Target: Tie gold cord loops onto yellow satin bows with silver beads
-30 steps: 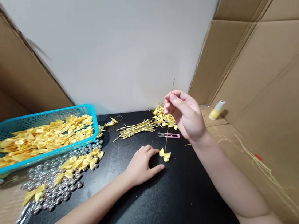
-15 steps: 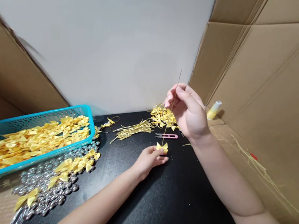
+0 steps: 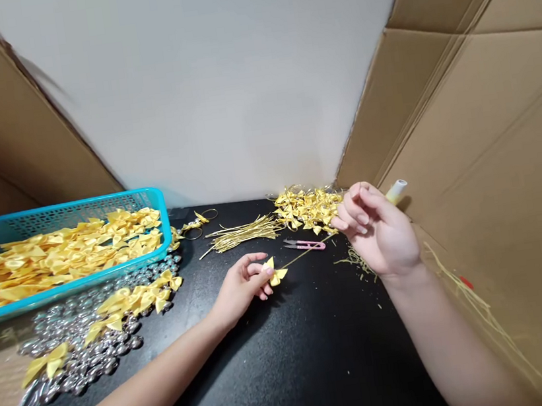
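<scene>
Left hand (image 3: 240, 290) pinched a bow (image 3: 277, 275)
Cord (image 3: 300, 258) ran toward two o'clock; remotely, I couldn't tell what the right hand's (image 3: 379, 232) curled fingers pinched.

Basket (image 3: 164, 220) left of bow (image 3: 277, 275)

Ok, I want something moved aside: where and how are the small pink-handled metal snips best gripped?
Probably by the slim pink handle, pinched from above and the right: the snips lie flat on the black tabletop, with their pointed metal blades facing left. Mind the thin gold cord crossing the handle in this view.
</scene>
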Available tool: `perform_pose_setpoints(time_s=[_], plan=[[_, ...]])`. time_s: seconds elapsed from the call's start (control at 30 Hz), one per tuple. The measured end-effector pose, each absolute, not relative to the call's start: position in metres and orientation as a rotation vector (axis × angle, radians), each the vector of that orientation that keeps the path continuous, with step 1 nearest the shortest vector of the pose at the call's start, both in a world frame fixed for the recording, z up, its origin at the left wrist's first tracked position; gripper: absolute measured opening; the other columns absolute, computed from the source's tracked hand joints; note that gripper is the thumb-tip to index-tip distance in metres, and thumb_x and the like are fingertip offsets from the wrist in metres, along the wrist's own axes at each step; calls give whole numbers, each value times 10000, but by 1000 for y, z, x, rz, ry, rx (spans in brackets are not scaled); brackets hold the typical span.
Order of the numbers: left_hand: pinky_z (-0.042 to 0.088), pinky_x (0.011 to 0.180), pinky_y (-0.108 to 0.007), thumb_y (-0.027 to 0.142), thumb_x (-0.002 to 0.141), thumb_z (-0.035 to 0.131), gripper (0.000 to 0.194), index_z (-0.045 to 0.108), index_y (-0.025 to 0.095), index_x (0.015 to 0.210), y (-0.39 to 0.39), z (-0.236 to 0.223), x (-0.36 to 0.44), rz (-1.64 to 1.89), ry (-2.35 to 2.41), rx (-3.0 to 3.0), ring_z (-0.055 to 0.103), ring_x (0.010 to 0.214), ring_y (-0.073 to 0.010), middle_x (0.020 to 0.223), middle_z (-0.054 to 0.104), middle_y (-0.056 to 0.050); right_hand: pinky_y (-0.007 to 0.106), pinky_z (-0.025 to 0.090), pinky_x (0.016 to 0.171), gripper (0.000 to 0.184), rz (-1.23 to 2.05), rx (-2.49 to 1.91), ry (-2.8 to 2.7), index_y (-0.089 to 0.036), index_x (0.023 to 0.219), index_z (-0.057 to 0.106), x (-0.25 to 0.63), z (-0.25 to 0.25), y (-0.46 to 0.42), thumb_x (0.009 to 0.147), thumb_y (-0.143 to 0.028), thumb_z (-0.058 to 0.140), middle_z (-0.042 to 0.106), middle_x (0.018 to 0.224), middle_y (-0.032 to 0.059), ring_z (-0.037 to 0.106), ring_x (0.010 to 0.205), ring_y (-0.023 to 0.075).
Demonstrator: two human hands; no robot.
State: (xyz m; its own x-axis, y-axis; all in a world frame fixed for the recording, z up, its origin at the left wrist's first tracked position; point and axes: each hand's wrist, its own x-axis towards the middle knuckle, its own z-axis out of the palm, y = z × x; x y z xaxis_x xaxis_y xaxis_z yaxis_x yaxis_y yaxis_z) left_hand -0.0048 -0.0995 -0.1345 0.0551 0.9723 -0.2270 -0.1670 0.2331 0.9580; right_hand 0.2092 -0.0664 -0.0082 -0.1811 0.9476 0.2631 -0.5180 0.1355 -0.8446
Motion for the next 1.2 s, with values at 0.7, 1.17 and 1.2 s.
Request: perform_pose_setpoints(time_s=[0.7, 1.17, 1.2], plan=[[550, 668, -279, 471, 741, 719, 325, 745, 151, 790, -99, -113, -44, 909, 1338, 1262, 678, 647, -171, 690, 746, -64, 206, 305, 423, 305, 1577, -394, -1260, -210, 601, 410, 219, -5, -89, 874, -285, 522, 223, 531, -72, 186, 449, 87], [515, 596, -235, 354, 690, 781, 218, 709, 175, 790, -78, -7, -26, 1376, 1315, 1478, 653, 663, -161, 725, 724, -44, 270, 302, 490, 284, 776, -585, -1693, -217, 641, 448, 180, 3, -88, 919, -230, 509, 383, 562, -47, 369, 508, 106], [502, 576, -232, 365, 690, 778, 210, 714, 179, 763, -79, -3, -24, 1355, 1294, 1460, 632, 630, -152, 688, 709, -34, 262, 283, 480, 282, 673, -602, -1769, -215, 629, 432, 175, 6, -85, 898, -201, 514, 377, 552, -52, 353, 493, 96]])
